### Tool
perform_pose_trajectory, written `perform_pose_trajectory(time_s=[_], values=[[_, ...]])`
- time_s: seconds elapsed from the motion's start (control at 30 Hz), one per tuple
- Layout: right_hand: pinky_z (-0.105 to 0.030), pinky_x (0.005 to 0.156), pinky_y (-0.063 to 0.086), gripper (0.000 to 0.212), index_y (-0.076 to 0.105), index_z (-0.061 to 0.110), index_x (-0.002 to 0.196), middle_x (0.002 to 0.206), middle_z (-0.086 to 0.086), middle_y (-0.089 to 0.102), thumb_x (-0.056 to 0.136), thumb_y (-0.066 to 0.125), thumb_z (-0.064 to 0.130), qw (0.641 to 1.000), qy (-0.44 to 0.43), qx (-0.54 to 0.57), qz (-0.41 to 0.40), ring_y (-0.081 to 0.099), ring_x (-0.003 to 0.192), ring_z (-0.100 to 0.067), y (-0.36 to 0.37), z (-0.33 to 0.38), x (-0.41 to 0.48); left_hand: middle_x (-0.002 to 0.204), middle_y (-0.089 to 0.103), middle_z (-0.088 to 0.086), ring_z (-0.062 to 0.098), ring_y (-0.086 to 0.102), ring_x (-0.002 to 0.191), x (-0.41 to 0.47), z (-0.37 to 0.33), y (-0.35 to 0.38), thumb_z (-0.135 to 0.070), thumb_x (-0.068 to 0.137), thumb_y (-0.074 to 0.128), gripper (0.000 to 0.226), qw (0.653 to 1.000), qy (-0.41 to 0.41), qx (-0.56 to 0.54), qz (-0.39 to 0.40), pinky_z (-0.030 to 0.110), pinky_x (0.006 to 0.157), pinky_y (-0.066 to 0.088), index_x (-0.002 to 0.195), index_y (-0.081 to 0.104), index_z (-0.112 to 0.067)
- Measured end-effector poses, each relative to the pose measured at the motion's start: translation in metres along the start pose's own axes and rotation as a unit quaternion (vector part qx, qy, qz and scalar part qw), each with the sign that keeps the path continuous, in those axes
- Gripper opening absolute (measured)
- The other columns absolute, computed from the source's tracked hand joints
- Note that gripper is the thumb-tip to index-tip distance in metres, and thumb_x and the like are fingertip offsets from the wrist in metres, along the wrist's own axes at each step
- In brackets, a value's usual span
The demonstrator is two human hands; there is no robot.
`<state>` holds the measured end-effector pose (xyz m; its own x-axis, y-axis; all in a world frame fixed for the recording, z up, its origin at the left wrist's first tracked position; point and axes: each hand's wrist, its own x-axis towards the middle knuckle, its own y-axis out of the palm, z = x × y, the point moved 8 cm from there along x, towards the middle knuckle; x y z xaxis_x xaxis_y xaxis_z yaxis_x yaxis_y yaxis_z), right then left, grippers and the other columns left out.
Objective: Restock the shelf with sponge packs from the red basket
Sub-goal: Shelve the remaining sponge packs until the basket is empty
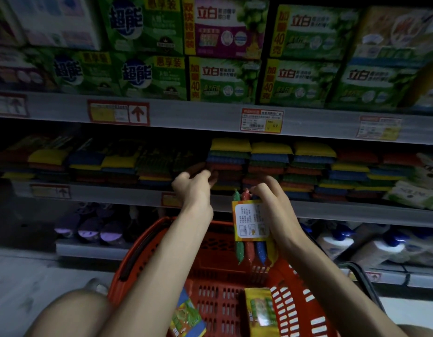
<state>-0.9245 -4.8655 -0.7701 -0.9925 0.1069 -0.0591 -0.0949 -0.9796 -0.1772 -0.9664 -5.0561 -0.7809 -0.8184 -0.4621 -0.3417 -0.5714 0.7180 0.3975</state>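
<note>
Head view shows the right hand (271, 205) gripping a sponge pack (250, 222) by its upper end, fingers curled round the top. The pack hangs upright with its printed card facing the camera and green, red and blue sponges showing below it. The pack is above the red basket (147, 242) and just in front of the lip of the sponge shelf (332, 212), not yet on it.

The left hand (192, 188) is raised beside it, at the shelf edge, with its fingers bent toward the stacked sponges (269, 164). Motion blur hides the fingertips, so I cannot tell whether it holds or merely touches anything.

Behind both hands the shelf carries many piles of yellow, blue, green and red sponges. The piles directly ahead and to the right stand tall; those to the left look lower, though that part is dark. Above sits a row of green soap boxes (222, 79).

Below, the basket holds at least two more packs, one near the left forearm (186, 314) and one under the right (259, 312).

The task looks well advanced: the shelf is largely filled and the basket nearly empty. What remains is placing this pack, then the ones left in the basket.
</note>
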Motion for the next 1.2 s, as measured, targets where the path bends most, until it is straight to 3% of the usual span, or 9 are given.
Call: perform_pose_trajectory(time_s=[0.07,0.2,0.3,0.47,0.7,0.83,0.93,1.03,1.2], values=[[-0.027,0.066,0.041,0.027,0.044,0.026,0.114,0.094,0.01,0.055,0.094,0.053,0.042,1.0,0.0,-0.006,0.006,0.059,0.066,0.007,-0.001,0.001,-0.001,0.088,0.067,0.009,0.021,0.069,0.079,0.001,0.001,0.002,0.014,0.092,0.06,0.02,1.0,-0.002,0.0,0.004,0.021,0.064,0.062,0.087,0.066,-0.004],[-0.029,0.07,0.043,0.034,0.038,0.031,0.109,0.099,0.01,0.051,0.085,0.053,0.05,1.0,0.0,-0.005,0.012,0.059,0.075,-0.001,-0.002,0.003,-0.002,0.087,0.069,0.007,0.018,0.07,0.076,0.003,0.006,0.004,0.014,0.09,0.063,0.019,1.0,0.0,0.016,0.005,0.02,0.063,0.061,0.096,0.07,-0.003],[-0.026,0.068,0.043,0.03,0.039,0.029,0.111,0.099,0.009,0.052,0.09,0.054,0.046,1.0,0.003,-0.004,0.013,0.06,0.07,0.005,-0.004,0.003,-0.002,0.092,0.071,0.008,0.018,0.071,0.08,0.005,0.007,0.004,0.011,0.09,0.065,0.021,0.999,0.011,0.033,0.004,0.02,0.065,0.061,0.106,0.072,0.001],[-0.035,0.075,0.045,0.047,0.042,0.032,0.112,0.112,0.003,0.052,0.075,0.054,0.058,1.0,0.014,0.0,0.007,0.061,0.091,-0.012,-0.006,0.003,-0.001,0.1,0.074,0.012,0.025,0.074,0.09,0.006,0.009,0.002,0.009,0.09,0.067,0.023,0.999,0.026,0.042,0.012,0.018,0.063,0.06,0.111,0.073,0.002],[-0.041,0.08,0.047,0.045,0.043,0.034,0.112,0.113,0.002,0.05,0.077,0.055,0.059,1.0,0.027,0.004,0.003,0.06,0.1,-0.02,-0.007,0.0,-0.001,0.09,0.074,0.009,0.012,0.074,0.07,0.002,0.007,-0.005,0.006,0.09,0.069,0.019,0.996,0.042,0.082,0.02,0.022,0.063,0.06,0.107,0.071,-0.003],[-0.035,0.076,0.047,0.065,0.049,0.021,0.13,0.119,0.0,0.056,0.078,0.054,0.059,1.0,0.025,-0.008,-0.003,0.065,0.096,-0.016,-0.008,0.001,-0.007,0.093,0.076,0.01,0.018,0.075,0.084,-0.001,0.007,-0.012,-0.001,0.093,0.069,0.02,0.985,0.081,0.149,0.033,0.026,0.067,0.061,0.112,0.072,-0.004],[-0.03,0.075,0.047,0.067,0.042,0.026,0.148,0.125,0.003,0.061,0.088,0.056,0.053,1.0,0.014,-0.014,-0.018,0.066,0.098,-0.012,-0.012,0.003,-0.011,0.105,0.074,0.003,0.013,0.071,0.088,-0.01,0.005,-0.016,-0.008,0.096,0.066,0.026,0.963,0.136,0.23,0.04,0.027,0.075,0.059,0.121,0.07,-0.015],[-0.027,0.077,0.047,0.062,0.033,0.028,0.155,0.122,0.012,0.057,0.098,0.054,0.041,0.999,0.012,-0.017,-0.029,0.062,0.098,-0.004,-0.015,0.007,-0.016,0.102,0.065,-0.008,-0.003,0.061,0.078,-0.023,0.005,-0.012,-0.015,0.101,0.061,0.04,0.938,0.174,0.294,0.059,0.006,0.054,0.045,0.14,0.059,-0.022],[-0.023,0.073,0.046,0.064,0.03,0.029,0.158,0.102,0.028,0.049,0.099,0.054,0.039,0.998,0.026,-0.027,-0.041,0.061,0.094,-0.002,-0.021,0.012,-0.023,0.107,0.062,-0.008,-0.004,0.056,0.075,-0.031,0.006,-0.008,-0.02,0.103,0.058,0.054,0.913,0.204,0.344,0.077,0.006,0.049,0.042,0.154,0.042,-0.027]])
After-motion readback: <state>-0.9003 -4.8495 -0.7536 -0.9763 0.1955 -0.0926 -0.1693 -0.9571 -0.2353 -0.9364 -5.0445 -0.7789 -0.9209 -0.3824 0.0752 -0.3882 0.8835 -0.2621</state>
